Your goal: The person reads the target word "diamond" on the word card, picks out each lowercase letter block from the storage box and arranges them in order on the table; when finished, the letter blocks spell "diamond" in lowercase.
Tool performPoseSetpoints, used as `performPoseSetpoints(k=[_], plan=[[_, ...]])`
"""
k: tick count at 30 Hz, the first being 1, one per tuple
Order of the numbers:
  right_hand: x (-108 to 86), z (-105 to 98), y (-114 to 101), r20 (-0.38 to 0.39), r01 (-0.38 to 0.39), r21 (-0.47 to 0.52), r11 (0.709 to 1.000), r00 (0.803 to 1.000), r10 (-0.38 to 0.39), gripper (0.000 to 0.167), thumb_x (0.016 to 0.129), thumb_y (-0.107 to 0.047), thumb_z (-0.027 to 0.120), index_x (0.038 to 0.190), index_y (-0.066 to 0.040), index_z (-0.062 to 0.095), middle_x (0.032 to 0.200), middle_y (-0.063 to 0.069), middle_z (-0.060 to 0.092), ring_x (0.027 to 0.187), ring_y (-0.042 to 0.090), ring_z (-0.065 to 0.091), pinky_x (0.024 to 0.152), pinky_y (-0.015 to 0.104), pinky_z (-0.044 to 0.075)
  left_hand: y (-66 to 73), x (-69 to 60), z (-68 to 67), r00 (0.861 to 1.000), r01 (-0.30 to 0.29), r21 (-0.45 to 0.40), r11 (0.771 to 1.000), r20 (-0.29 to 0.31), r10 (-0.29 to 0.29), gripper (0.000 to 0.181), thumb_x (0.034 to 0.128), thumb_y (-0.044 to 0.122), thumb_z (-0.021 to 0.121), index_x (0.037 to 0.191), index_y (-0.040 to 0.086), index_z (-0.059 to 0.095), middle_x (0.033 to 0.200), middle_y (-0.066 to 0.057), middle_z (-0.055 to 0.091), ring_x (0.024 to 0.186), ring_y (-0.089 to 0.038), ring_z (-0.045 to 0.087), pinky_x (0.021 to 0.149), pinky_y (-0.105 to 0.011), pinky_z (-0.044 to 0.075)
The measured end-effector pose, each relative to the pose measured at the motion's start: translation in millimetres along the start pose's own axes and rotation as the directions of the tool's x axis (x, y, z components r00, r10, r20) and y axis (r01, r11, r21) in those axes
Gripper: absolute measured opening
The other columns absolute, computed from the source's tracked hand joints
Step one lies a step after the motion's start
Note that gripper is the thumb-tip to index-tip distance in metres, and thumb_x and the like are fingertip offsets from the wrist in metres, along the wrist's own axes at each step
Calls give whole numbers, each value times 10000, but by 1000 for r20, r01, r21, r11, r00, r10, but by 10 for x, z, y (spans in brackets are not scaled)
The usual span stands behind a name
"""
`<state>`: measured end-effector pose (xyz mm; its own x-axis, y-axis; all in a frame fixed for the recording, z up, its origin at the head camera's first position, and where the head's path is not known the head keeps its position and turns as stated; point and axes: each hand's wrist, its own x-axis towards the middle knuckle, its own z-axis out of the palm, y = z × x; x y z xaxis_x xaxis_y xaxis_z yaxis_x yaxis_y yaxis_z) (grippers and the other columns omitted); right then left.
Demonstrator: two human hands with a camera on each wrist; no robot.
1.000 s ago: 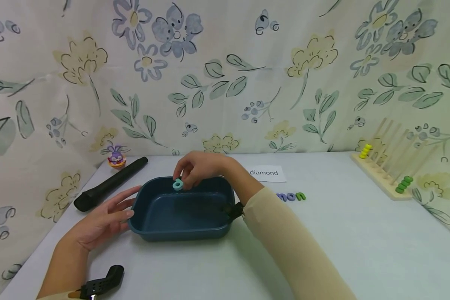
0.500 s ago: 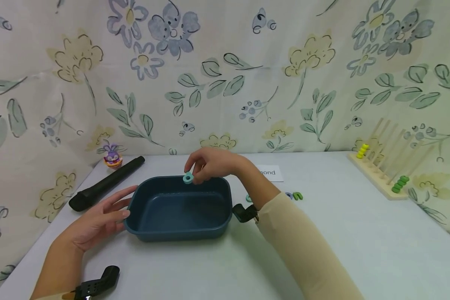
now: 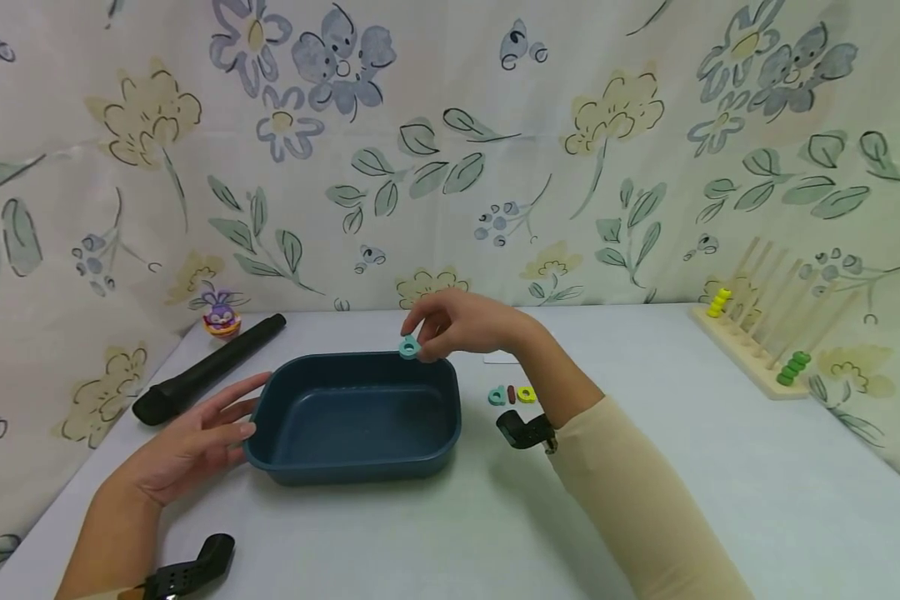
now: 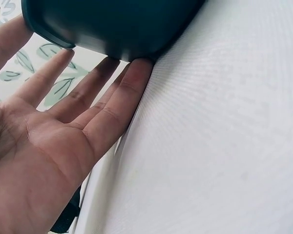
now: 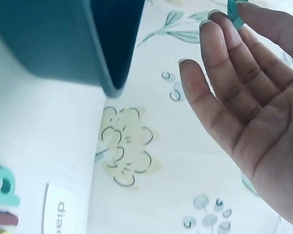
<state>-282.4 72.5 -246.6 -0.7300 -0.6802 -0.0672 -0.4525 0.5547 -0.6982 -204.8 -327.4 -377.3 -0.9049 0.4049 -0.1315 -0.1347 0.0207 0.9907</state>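
My right hand (image 3: 461, 323) pinches a small turquoise letter (image 3: 408, 347) between thumb and fingertips, above the far right rim of a dark blue rectangular bin (image 3: 352, 458). In the right wrist view only the edge of that letter (image 5: 236, 13) shows. At the bin's left end, my left hand (image 3: 195, 442) touches the wall with its fingertips, the fingers fairly straight, as the left wrist view shows. Right of the bin lie a turquoise letter d (image 3: 497, 396), a dark red letter i (image 3: 512, 395) and a yellow letter (image 3: 526, 394). My right arm hides whatever lies farther along that row.
A white card (image 5: 58, 209) with printed text lies behind the letters, mostly hidden by my arm in the head view. A black tapered object (image 3: 210, 371) and a purple toy figure (image 3: 221, 319) are at back left. A wooden peg stand (image 3: 750, 354) with yellow and green beads stands at right.
My right hand has moved right with the turquoise letter, from over the bin to its far right rim. The letters d and i and the yellow one have come into sight. The left hand stays at the bin.
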Motion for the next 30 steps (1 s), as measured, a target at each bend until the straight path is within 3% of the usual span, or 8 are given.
performPoseSetpoints(k=[8,19,30], plan=[[-130,-32,117,-16,-12,49,999,1000,13,331,914,-143,729,1242,-117,691,962,38,752,905,238,687,848,403,589,21,-20,-12,1000,8,22,1000,-21,-8,710,1053,79,536,1656,292,226,1555,3,324,1244,-43,613,977,-349,577],[-411,-136,314,-65,-51,66,996,996,56,342,922,-181,742,1257,-159,678,984,58,728,944,277,693,868,404,583,33,-12,19,999,22,37,999,-31,-21,721,1048,92,553,1656,298,224,1673,-146,132,1237,-17,605,977,-339,574],[-749,-277,576,-142,-99,66,993,984,108,370,925,-206,754,1283,-175,666,1019,55,724,979,286,693,917,431,566,15,-21,13,1000,12,14,1000,-29,-11,714,1041,74,554,1649,291,249,1604,-58,257,1246,-43,614,981,-347,573]])
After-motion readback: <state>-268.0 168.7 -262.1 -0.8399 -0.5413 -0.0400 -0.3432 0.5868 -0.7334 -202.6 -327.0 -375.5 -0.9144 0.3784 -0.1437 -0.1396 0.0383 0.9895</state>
